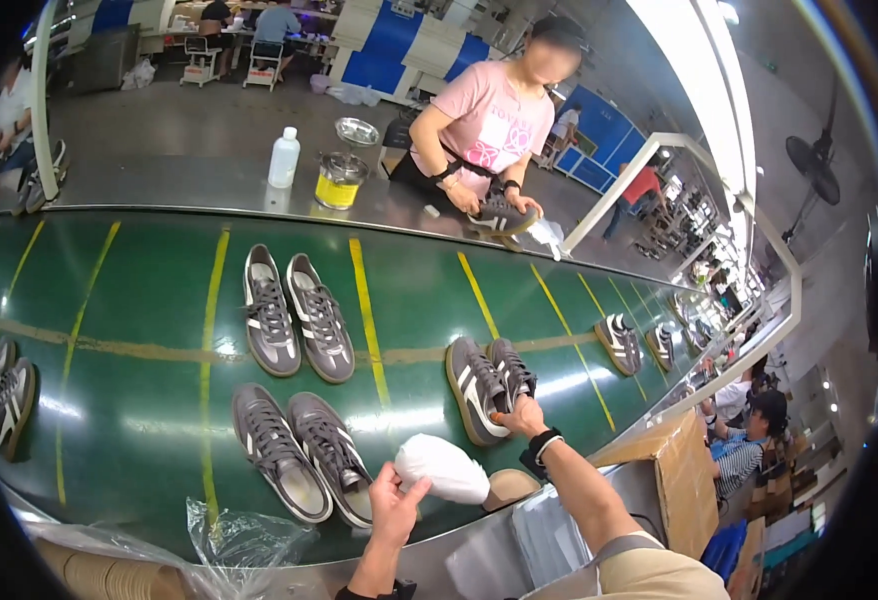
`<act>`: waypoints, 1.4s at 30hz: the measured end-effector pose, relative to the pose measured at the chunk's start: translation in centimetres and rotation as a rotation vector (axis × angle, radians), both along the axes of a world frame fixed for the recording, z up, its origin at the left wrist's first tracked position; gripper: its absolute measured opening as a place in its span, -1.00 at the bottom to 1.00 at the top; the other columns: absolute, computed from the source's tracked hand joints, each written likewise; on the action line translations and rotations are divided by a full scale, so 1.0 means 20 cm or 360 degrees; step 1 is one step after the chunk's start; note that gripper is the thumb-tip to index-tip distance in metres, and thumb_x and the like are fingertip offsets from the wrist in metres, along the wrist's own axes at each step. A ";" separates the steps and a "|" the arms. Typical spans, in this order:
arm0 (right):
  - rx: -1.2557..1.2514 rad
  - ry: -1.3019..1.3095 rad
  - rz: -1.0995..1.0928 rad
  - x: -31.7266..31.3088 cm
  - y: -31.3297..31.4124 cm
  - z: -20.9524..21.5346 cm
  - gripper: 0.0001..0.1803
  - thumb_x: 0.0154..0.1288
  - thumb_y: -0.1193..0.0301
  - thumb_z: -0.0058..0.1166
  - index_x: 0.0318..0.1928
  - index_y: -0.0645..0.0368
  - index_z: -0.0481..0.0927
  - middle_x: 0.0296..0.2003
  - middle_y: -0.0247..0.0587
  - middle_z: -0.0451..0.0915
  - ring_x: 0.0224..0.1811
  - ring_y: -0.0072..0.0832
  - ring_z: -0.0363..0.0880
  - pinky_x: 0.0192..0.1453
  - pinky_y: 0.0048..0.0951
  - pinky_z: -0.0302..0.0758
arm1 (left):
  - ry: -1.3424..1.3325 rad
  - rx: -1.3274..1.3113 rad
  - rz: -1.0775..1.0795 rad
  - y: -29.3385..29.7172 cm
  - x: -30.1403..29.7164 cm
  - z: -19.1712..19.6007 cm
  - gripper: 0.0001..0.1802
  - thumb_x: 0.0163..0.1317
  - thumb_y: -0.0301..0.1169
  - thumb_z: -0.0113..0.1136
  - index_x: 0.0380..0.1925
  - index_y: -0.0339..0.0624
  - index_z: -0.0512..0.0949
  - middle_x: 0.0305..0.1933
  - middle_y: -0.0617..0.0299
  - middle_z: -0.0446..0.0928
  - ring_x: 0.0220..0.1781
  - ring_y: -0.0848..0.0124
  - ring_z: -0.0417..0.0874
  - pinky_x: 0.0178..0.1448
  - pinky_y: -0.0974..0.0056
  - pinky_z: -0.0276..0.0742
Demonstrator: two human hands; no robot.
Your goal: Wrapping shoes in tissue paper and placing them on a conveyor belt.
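My left hand (396, 508) is closed on a wad of white paper stuffing (444, 468), held over the near side of the green conveyor belt (159, 300). Farther right, my right hand (527, 415) has its fingers around the near end of a grey sneaker (512, 368) with white stripes. Its mate (474, 388) lies close on the left side of it. Left of my hands, two more pairs of grey sneakers rest on the belt: a farther pair (321, 325) and a nearer pair (277, 440), whose right shoe is close to my left hand.
Opposite me, a co-worker (489, 125) handles a grey sneaker (504, 215). A white bottle (283, 160) and a yellow tin (339, 183) stand on the far ledge. Clear plastic (244, 540) overhangs the near edge. A cardboard box (674, 480) is at right. More sneakers (619, 343) lie along the belt.
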State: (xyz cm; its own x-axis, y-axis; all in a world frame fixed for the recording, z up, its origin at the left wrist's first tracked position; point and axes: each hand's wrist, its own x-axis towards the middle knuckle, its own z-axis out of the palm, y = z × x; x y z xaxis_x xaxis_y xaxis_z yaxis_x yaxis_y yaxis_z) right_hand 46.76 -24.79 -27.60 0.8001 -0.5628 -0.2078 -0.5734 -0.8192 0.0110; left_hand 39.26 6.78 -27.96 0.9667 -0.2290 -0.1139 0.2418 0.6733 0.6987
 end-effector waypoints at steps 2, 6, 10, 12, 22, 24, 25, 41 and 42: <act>-0.0055 0.0071 -0.0161 0.09 0.01 -0.02 -0.27 -0.12 0.01 0.37 -0.04 0.33 0.54 -0.07 0.15 0.60 0.01 -0.09 0.62 0.07 -0.23 0.56 | -0.0027 0.0008 -0.0028 0.04 0.00 0.00 -0.74 0.15 -0.60 0.26 -0.16 -0.33 0.46 -0.12 0.18 0.56 -0.08 0.48 0.56 0.06 0.34 0.46; -0.0121 -0.0120 -0.0108 0.05 0.07 0.02 -0.50 -0.06 0.20 0.29 -0.12 0.27 0.59 -0.15 0.06 0.65 -0.06 -0.15 0.66 0.01 -0.22 0.59 | -0.0035 -0.0048 0.0023 0.12 -0.08 0.03 -0.77 0.17 -0.60 0.24 -0.20 -0.31 0.44 -0.15 0.21 0.55 -0.10 0.50 0.55 0.02 0.36 0.47; 0.0004 0.0001 0.0114 0.12 0.42 0.08 -0.56 -0.10 0.24 0.25 -0.19 0.24 0.62 -0.15 0.14 0.64 -0.08 -0.05 0.65 0.01 -0.17 0.58 | -0.0111 0.0045 -0.0006 0.13 -0.08 0.02 -0.74 0.15 -0.57 0.26 -0.18 -0.31 0.44 -0.16 0.19 0.56 -0.11 0.52 0.54 0.00 0.37 0.46; 0.0509 -0.0169 0.0453 0.10 0.56 0.06 -0.51 -0.11 0.25 0.28 -0.18 0.32 0.56 -0.19 0.17 0.64 -0.14 0.09 0.63 0.01 -0.19 0.58 | -0.0156 0.0229 0.0035 0.15 0.00 0.08 -0.73 0.14 -0.58 0.26 -0.17 -0.32 0.44 -0.16 0.19 0.56 -0.11 0.52 0.54 0.01 0.36 0.46; 0.0988 -0.0952 0.1035 -0.34 0.83 0.44 -0.34 -0.03 0.39 0.35 0.12 0.24 0.41 -0.02 0.08 0.52 0.02 0.01 0.52 0.06 -0.20 0.49 | 0.0092 0.0089 0.0260 -0.05 0.20 0.25 -0.71 0.19 -0.58 0.21 -0.09 -0.32 0.44 -0.12 0.18 0.56 -0.07 0.48 0.55 0.10 0.33 0.42; 0.1069 -0.0964 0.0888 -0.38 0.75 0.42 -0.36 -0.04 0.43 0.35 0.11 0.20 0.43 -0.05 0.10 0.55 -0.04 0.01 0.57 0.03 -0.19 0.51 | 0.0098 0.0107 0.0065 -0.11 0.20 0.22 -0.67 0.18 -0.56 0.24 -0.05 -0.32 0.43 -0.08 0.15 0.56 -0.04 0.45 0.56 0.12 0.32 0.43; 0.1077 -0.0950 0.0765 -0.40 0.70 0.41 -0.39 -0.06 0.45 0.34 0.09 0.18 0.46 -0.09 0.09 0.57 -0.07 0.00 0.59 0.00 -0.19 0.52 | 0.0072 0.0184 -0.0074 -0.15 0.23 0.23 -0.74 0.23 -0.53 0.20 -0.08 -0.32 0.47 -0.11 0.17 0.58 -0.10 0.46 0.59 0.04 0.34 0.48; 0.0302 -0.0006 0.0439 0.10 0.28 0.40 -0.39 -0.20 0.26 0.34 -0.08 0.24 0.46 -0.24 0.13 0.64 -0.15 0.02 0.64 -0.06 -0.08 0.58 | -0.2115 0.2227 -0.0524 -0.58 1.02 0.02 -0.73 0.01 -0.50 0.13 -0.25 -0.31 0.38 -0.16 -0.14 0.44 -0.24 -0.10 0.61 -0.13 -0.07 0.58; 0.0227 -0.0066 0.0436 0.15 0.35 0.35 -0.40 -0.17 0.25 0.32 -0.08 0.25 0.43 -0.27 0.13 0.64 -0.18 0.04 0.65 -0.09 -0.06 0.58 | -0.2118 0.2145 -0.0499 -0.56 1.02 0.05 -0.75 0.04 -0.48 0.11 -0.26 -0.31 0.39 -0.19 -0.15 0.45 -0.24 -0.11 0.61 -0.12 -0.06 0.57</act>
